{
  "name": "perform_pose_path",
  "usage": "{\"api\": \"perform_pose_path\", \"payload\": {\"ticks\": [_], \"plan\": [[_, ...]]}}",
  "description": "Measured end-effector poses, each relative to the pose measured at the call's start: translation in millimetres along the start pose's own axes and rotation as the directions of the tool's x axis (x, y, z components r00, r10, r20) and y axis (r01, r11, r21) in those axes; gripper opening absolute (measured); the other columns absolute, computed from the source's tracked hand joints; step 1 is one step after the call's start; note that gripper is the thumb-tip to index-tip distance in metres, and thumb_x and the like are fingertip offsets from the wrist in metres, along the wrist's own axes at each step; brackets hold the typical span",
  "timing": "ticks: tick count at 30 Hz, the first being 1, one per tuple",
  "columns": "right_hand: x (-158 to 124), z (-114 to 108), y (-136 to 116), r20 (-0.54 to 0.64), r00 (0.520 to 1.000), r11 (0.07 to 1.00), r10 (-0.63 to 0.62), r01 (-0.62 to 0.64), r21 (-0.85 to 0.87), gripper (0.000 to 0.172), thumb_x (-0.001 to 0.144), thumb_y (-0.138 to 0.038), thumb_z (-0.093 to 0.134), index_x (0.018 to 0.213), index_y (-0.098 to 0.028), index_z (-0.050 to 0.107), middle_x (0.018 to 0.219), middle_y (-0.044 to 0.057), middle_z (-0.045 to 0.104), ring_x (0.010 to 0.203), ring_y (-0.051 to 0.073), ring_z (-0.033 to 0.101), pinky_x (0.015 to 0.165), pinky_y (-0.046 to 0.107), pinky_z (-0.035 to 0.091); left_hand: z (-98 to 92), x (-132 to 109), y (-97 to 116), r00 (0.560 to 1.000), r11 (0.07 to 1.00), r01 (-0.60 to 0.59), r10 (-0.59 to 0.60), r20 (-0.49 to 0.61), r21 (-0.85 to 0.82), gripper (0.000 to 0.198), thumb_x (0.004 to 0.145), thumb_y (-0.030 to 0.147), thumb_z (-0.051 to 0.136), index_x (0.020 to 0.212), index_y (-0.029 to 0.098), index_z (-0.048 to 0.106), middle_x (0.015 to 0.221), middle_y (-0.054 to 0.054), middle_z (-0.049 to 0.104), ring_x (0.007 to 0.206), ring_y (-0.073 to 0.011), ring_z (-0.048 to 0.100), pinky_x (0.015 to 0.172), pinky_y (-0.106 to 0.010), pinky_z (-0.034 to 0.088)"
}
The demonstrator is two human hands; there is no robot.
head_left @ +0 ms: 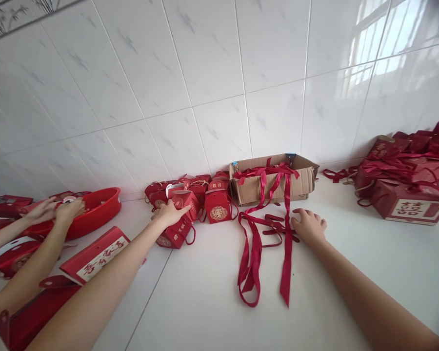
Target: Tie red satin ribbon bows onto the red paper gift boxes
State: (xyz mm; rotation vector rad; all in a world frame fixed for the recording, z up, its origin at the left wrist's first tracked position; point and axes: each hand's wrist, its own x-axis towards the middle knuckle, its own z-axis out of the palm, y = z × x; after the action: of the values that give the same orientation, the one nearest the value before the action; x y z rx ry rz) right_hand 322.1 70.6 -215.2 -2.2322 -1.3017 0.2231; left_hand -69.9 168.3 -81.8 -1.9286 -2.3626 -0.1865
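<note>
My left hand [168, 214] is closed around a small red gift box [186, 199], among a cluster of similar boxes by the wall. Its thumb lies across the near side, and the other fingers are partly hidden. Just right of it an upright red box [218, 204] bears a gold round emblem. My right hand [309, 226] rests on the white tabletop with its fingers loosely apart and nothing in them. Close to its fingertips, dark red ribbons [254, 253] hang from a cardboard box [278, 187] onto the table. Flat red strap pieces [274, 225] lie there too.
At the left, a co-worker's hands [69, 208] work over a red plastic basin [108, 202]. A larger red box with a white label [98, 253] lies near my left forearm. More red boxes [413, 202] with ribbons are piled at the right against the tiled wall [219, 126].
</note>
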Motion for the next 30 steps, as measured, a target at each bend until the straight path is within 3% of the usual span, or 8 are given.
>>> {"api": "perform_pose_path", "payload": {"ticks": [7,15,20,22,24,26,28,30], "plan": [[-0.5,-1.6,-3.6,-0.006,1.0,1.0,-0.004,0.004,0.006,0.041,0.082,-0.029,0.037,0.117,-0.022,0.056,0.126,0.01,0.053,0.122,0.031,0.041,0.104,0.052,0.019,18.4,-4.5,46.0,0.999,0.999,0.02,-0.019,0.037,-0.036,0.099,0.067,0.077,0.041,0.141,0.012,0.03,0.139,-0.027,0.038,0.123,-0.0455,0.04,0.091,-0.056,0.038],[1.4,-1.7,-4.1,0.0,1.0,1.0,0.004,-0.004,0.006,0.041,0.081,-0.028,0.039,0.118,-0.022,0.056,0.127,0.011,0.052,0.122,0.031,0.039,0.104,0.052,0.018,22.3,9.3,71.4,0.989,0.986,0.15,-0.149,0.02,-0.072,0.1,0.071,0.073,0.038,0.14,0.0,0.032,0.137,-0.035,0.036,0.121,-0.0497,0.04,0.091,-0.063,0.034],[1.2,-2.8,-4.1,0.001,1.0,1.0,-0.003,0.003,0.02,0.04,0.082,-0.027,0.039,0.118,-0.022,0.056,0.128,0.011,0.052,0.123,0.031,0.038,0.105,0.053,0.016,14.3,-9.4,77.8,0.986,0.992,0.051,-0.069,-0.154,-0.115,0.089,0.082,0.068,0.02,0.147,0.007,0.013,0.147,-0.03,0.022,0.136,-0.0472,0.017,0.096,-0.069,0.022],[1.5,-2.5,-4.4,0.0,1.0,1.0,-0.002,0.002,0.027,0.04,0.082,-0.026,0.04,0.118,-0.022,0.056,0.129,0.01,0.051,0.123,0.031,0.038,0.105,0.053,0.015,9.8,-20.9,79.2,0.932,0.967,-0.236,0.197,-0.303,-0.098,0.078,0.086,0.063,0.02,0.147,0.016,0.016,0.152,-0.019,0.02,0.14,-0.0389,0.011,0.103,-0.064,0.016],[2.3,-2.0,-4.5,-0.004,1.0,1.0,0.006,-0.006,0.031,0.04,0.081,-0.026,0.04,0.118,-0.022,0.056,0.129,0.01,0.051,0.123,0.031,0.038,0.105,0.053,0.015,7.7,-28.4,80.6,0.756,0.814,-0.58,0.543,-0.365,0.009,0.069,0.083,0.063,0.034,0.14,0.024,0.036,0.148,-0.011,0.033,0.138,-0.0339,0.019,0.109,-0.056,0.013],[3.4,-1.9,-4.5,-0.007,1.0,0.999,0.013,-0.013,0.032,0.04,0.081,-0.027,0.04,0.118,-0.023,0.056,0.129,0.01,0.052,0.123,0.03,0.038,0.105,0.053,0.016,9.2,-29.7,81.7,0.604,0.656,-0.748,0.735,-0.307,0.098,0.057,0.077,0.059,0.051,0.123,0.027,0.056,0.136,-0.008,0.05,0.132,-0.0321,0.031,0.11,-0.051,0.015],[3.3,-2.7,-4.3,-0.006,1.0,0.999,0.01,-0.01,0.033,0.04,0.082,-0.029,0.04,0.118,-0.024,0.056,0.128,0.009,0.052,0.123,0.03,0.039,0.105,0.052,0.016,13.4,-27.0,82.1,0.596,0.641,-0.759,0.756,-0.272,0.118,0.042,0.075,0.049,0.059,0.108,0.023,0.065,0.12,-0.011,0.061,0.122,-0.0326,0.042,0.107,-0.051,0.02],[1.1,-4.4,-3.8,0.001,1.0,0.999,0.0,-0.001,0.033,0.039,0.083,-0.032,0.039,0.117,-0.024,0.057,0.127,0.008,0.053,0.122,0.029,0.041,0.105,0.051,0.019,17.4,-24.1,81.0,0.653,0.699,-0.708,0.701,-0.286,0.096,0.033,0.076,0.04,0.061,0.1,0.019,0.067,0.108,-0.014,0.066,0.111,-0.0333,0.051,0.101,-0.052,0.027]]}}
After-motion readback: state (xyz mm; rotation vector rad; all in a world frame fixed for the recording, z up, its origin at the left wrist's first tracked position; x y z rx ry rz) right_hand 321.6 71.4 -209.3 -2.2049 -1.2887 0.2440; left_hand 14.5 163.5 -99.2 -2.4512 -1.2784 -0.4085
